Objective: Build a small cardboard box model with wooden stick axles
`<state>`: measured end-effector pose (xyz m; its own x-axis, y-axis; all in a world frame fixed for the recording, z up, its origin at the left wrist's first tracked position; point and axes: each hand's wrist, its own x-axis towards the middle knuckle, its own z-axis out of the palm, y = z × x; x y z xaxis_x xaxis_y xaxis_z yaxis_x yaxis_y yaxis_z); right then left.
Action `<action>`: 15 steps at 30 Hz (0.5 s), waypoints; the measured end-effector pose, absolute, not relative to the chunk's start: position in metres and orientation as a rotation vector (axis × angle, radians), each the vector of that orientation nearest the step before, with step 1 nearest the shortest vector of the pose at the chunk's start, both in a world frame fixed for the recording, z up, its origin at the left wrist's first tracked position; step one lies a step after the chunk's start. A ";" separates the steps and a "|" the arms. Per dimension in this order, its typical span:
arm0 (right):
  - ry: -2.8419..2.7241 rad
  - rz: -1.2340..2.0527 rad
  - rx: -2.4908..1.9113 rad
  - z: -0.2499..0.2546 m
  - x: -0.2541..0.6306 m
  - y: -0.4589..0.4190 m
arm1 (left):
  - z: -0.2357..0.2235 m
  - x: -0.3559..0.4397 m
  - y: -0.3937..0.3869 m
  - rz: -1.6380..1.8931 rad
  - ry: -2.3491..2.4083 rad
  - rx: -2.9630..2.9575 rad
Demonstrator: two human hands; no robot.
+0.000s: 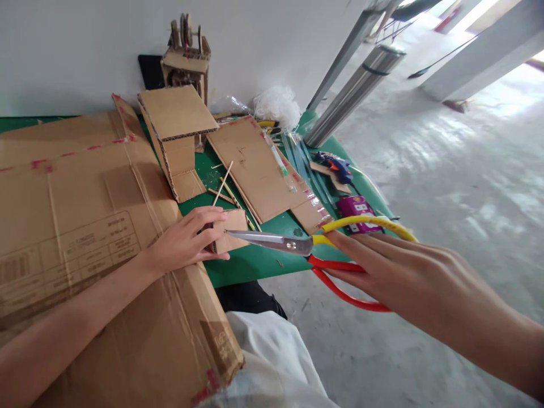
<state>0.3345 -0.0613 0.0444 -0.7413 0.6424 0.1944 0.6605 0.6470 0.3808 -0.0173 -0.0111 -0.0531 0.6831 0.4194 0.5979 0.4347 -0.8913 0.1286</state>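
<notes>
My left hand grips a small cardboard piece, boxy in shape, above the near edge of the green table. The fingers cover its left side. In my right hand is a pair of scissors with one yellow and one red handle. Its blades look closed together, and the tip touches the face of the cardboard piece or lies just in front of it. My left forearm rests over a large flattened cardboard box.
On the green table stand an open cardboard frame and a wheeled cardboard model. Flat cardboard, thin sticks, a glue gun and a purple power strip lie behind my hands. A metal post rises at the right.
</notes>
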 end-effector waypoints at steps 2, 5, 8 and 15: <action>-2.823 -0.660 -1.130 0.048 0.333 -0.061 | -0.052 -0.017 -0.011 -1.014 -0.706 -2.867; -2.847 -0.640 -1.136 0.057 0.328 -0.063 | -0.050 -0.017 -0.012 -0.994 -0.675 -2.866; -2.854 -0.656 -1.141 0.066 0.323 -0.066 | -0.050 -0.016 -0.012 -0.976 -0.656 -2.847; -2.867 -0.763 -1.188 0.084 0.307 -0.082 | -0.052 -0.016 -0.012 -1.020 -0.609 -2.839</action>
